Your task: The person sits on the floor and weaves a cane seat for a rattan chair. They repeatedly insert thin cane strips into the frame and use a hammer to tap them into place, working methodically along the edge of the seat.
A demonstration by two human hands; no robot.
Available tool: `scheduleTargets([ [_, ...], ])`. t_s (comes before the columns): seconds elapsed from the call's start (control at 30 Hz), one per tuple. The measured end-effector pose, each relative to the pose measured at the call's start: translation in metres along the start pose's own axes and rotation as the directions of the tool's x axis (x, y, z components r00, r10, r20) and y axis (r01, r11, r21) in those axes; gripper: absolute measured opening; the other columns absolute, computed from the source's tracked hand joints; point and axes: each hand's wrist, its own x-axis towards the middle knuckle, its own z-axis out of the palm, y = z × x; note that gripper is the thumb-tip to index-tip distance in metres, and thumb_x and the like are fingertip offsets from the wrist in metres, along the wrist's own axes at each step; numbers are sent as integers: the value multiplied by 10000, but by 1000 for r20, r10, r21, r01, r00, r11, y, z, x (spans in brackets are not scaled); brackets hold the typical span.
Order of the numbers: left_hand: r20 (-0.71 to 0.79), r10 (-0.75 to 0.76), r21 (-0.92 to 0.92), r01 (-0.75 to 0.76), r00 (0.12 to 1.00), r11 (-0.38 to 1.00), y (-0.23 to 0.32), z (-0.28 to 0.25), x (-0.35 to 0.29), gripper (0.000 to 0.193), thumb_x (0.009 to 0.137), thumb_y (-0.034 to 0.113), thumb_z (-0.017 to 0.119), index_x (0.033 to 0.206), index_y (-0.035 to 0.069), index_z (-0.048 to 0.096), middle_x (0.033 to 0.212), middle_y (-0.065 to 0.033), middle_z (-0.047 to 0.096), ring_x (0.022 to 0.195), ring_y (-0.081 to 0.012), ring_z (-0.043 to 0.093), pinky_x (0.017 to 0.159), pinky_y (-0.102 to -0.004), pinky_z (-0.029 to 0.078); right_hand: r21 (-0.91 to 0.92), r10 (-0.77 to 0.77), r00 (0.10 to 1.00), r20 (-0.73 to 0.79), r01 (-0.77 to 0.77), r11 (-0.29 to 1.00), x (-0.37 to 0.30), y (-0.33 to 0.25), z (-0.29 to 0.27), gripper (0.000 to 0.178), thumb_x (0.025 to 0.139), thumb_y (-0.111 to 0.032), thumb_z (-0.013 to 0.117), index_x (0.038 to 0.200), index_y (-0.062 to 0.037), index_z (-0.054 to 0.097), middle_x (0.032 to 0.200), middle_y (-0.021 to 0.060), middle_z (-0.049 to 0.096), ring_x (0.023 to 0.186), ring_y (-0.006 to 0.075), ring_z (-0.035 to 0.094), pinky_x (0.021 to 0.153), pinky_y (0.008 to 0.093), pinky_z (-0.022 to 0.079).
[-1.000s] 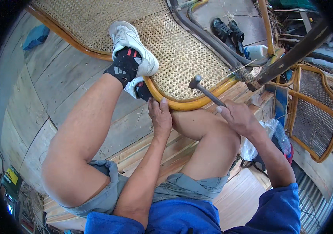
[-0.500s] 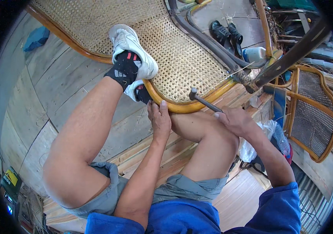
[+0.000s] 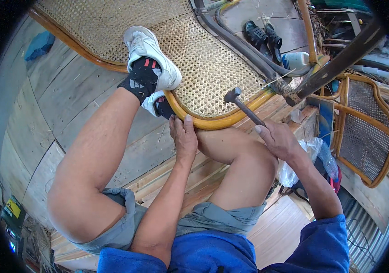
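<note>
A rattan chair with a woven cane panel (image 3: 219, 75) lies across my legs, its curved yellow-brown rim (image 3: 226, 122) toward me. My left hand (image 3: 184, 139) grips that rim at its near corner, thumb along the side and fingers partly hidden underneath. In my right hand (image 3: 280, 140) is a hammer (image 3: 249, 110), held by its dark handle just above my right knee. The hammer head is raised over the near right part of the rim and panel. My left white shoe (image 3: 151, 59) rests on the cane.
Dark poles (image 3: 340, 63) of the chair rise at the right. Beyond lie black sandals (image 3: 263, 38) and a white bottle (image 3: 296, 60). A smaller cane-panelled chair piece (image 3: 367, 132) and clear plastic bags (image 3: 310, 152) are at the right. Wooden slats (image 3: 203, 179) lie beneath my legs.
The hammer head has lifted a little away from the rim and turned, with my right hand slightly higher. My left hand keeps its hold on the rim.
</note>
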Motion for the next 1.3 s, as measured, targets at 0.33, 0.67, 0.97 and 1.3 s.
scheduleTargets([
  [0.33, 36, -26, -20, 27, 999, 999, 13, -4, -2, 550, 966, 380, 372, 1256, -85, 418, 1350, -323, 333, 1282, -443, 279, 1088, -465, 205, -114, -5, 1000, 26, 8, 993, 1, -3, 3, 419, 928, -372, 435, 893, 22, 575, 774, 261, 597, 780, 452, 571, 723, 499, 444],
  [0.67, 49, -84, 52, 81, 995, 995, 6, -5, 2, 522, 964, 343, 382, 1201, -118, 448, 1314, -308, 385, 1234, -415, 353, 1054, -456, 252, 637, 521, 810, -270, -255, 727, -106, 63, 65, 391, 960, -374, 425, 819, -33, 554, 624, 115, 544, 556, 266, 524, 542, 366, 435],
  [0.97, 53, -28, 116, 22, 998, 993, -5, -11, 5, 474, 944, 287, 466, 1219, -99, 456, 1213, -193, 501, 1106, -260, 477, 953, -354, 362, 566, 560, 708, -430, -272, 778, -253, 66, 279, 247, 928, -271, 495, 915, -38, 577, 813, 200, 591, 812, 396, 581, 701, 444, 459],
  [1.3, 166, 274, 351, -316, 947, 881, 50, -36, -34, 448, 898, 133, 481, 1269, -103, 393, 1360, -257, 346, 1294, -355, 311, 1083, -403, 236, 333, 342, 386, -857, -91, 938, -167, 199, 175, 182, 799, -13, 522, 956, -49, 606, 885, 138, 588, 876, 325, 576, 742, 389, 468],
])
